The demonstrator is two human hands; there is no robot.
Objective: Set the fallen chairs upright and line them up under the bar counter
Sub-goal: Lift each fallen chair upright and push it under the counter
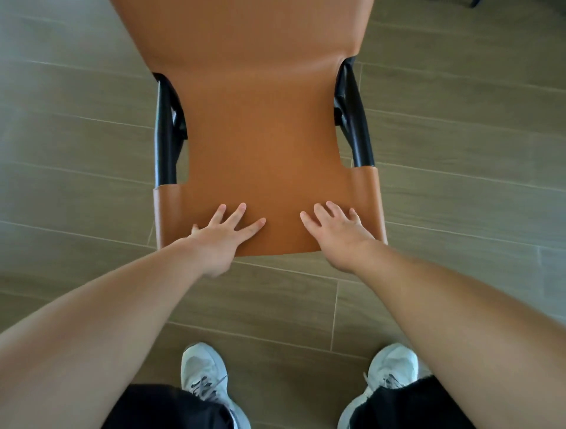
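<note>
A tan leather chair (260, 128) with a black metal frame (167, 131) fills the upper middle of the head view, its back toward me. My left hand (220, 237) lies flat on the near part of the leather back, fingers spread. My right hand (335, 234) lies flat beside it, nearer the right edge, fingers also straight. Neither hand curls round the chair. The chair's legs and the bar counter are out of sight.
Grey-brown wood-look floor planks (92, 147) surround the chair on both sides. My two white sneakers (203, 373) stand on the floor just below the chair's near edge. A dark object's tip (474, 3) shows at the top right corner.
</note>
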